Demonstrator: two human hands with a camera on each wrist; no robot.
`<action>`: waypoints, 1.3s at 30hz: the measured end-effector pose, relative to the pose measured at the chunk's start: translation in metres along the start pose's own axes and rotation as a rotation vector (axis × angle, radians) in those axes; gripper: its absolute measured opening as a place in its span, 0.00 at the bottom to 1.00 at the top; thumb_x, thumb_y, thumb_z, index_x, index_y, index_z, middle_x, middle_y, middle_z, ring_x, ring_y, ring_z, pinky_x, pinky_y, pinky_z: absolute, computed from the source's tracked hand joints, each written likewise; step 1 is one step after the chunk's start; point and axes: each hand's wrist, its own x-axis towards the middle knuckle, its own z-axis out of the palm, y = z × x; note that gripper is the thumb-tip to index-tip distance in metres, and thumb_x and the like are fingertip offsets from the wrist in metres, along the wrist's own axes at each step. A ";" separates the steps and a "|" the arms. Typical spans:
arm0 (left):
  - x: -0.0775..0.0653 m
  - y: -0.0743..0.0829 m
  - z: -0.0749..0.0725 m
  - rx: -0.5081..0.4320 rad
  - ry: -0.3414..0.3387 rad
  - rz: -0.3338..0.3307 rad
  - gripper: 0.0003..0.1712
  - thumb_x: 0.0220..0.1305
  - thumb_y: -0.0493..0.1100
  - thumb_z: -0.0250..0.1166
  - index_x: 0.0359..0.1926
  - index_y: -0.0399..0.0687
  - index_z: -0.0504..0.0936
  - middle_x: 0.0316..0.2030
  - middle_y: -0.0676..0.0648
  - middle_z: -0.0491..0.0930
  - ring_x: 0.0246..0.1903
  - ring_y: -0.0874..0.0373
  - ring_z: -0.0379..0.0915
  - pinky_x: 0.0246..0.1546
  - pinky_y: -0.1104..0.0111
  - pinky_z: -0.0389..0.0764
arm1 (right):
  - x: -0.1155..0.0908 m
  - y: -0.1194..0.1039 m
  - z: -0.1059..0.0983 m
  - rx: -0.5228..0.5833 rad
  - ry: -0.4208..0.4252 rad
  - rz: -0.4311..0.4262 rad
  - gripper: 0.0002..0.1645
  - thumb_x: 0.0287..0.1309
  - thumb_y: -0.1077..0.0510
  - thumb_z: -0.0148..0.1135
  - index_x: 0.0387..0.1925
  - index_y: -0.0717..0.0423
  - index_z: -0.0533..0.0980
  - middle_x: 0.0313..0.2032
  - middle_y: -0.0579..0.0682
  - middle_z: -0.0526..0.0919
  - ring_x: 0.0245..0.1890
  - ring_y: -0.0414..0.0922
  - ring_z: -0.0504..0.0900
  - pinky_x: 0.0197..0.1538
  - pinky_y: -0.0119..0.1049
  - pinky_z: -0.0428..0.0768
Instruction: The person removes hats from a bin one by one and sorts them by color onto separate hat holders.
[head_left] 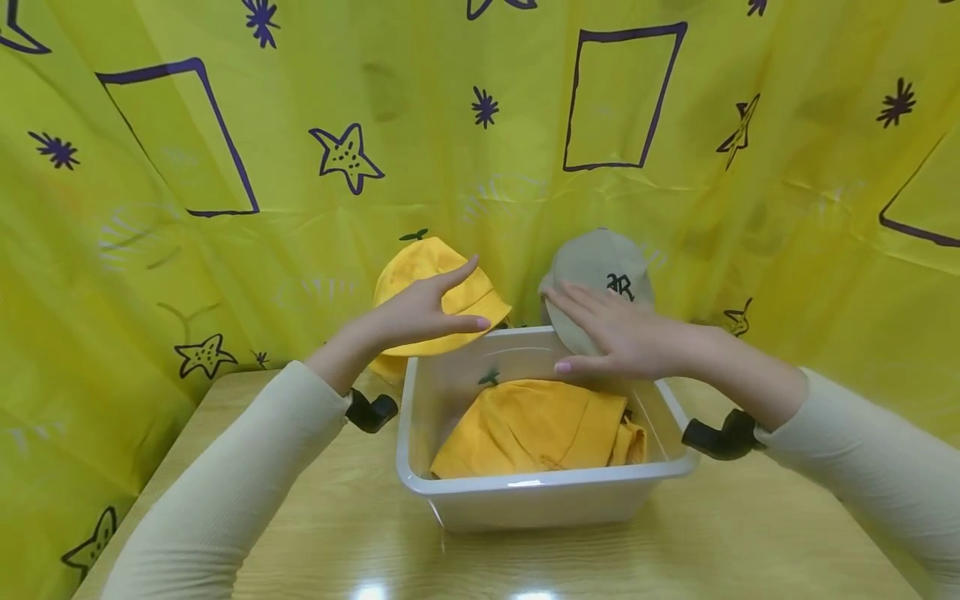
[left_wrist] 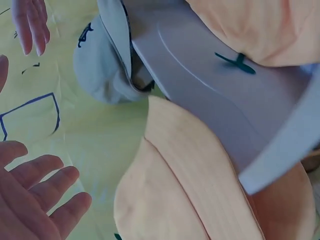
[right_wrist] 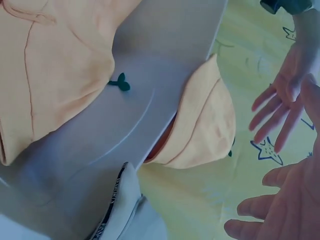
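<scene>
A yellow bucket hat [head_left: 401,275] with a green sprout on top leans at the back left of a white plastic bin [head_left: 540,481]. At the bin's back right is a grey cap [head_left: 596,254] with a dark letter R. Inside the bin lies another yellow hat [head_left: 547,425], folded, its green sprout showing. My left hand [head_left: 423,315] is held above the left hat, fingers extended; the left wrist view shows a gap between this hand and the hat [left_wrist: 165,185]. Near the grey cap is my right hand [head_left: 626,333], its fingers straight and holding nothing.
The bin stands on a light wooden table [head_left: 337,508]. Behind it hangs a yellow curtain [head_left: 435,100] with purple stars and frame outlines. A black wrist mount [head_left: 371,412] sits under the left wrist, and another black mount [head_left: 723,435] under the right.
</scene>
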 end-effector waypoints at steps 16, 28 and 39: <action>0.034 0.027 0.042 -0.043 -0.143 0.105 0.49 0.58 0.61 0.64 0.74 0.56 0.50 0.71 0.51 0.55 0.66 0.58 0.60 0.64 0.65 0.64 | -0.052 -0.008 0.038 -0.075 0.089 -0.045 0.55 0.59 0.30 0.50 0.74 0.53 0.40 0.74 0.57 0.39 0.73 0.57 0.41 0.71 0.55 0.42; 0.046 0.021 0.073 -0.075 -0.241 0.065 0.52 0.57 0.60 0.65 0.74 0.54 0.48 0.71 0.48 0.54 0.69 0.54 0.53 0.66 0.61 0.60 | -0.070 -0.001 0.071 -0.128 0.183 -0.099 0.55 0.57 0.30 0.52 0.74 0.52 0.43 0.73 0.61 0.46 0.72 0.59 0.48 0.71 0.34 0.27; 0.059 0.014 0.093 -0.060 -0.317 0.098 0.47 0.57 0.54 0.67 0.73 0.57 0.53 0.69 0.45 0.60 0.68 0.51 0.57 0.66 0.59 0.61 | -0.080 0.006 0.100 -0.127 0.232 -0.096 0.55 0.56 0.30 0.55 0.74 0.50 0.44 0.72 0.61 0.49 0.71 0.59 0.50 0.70 0.34 0.23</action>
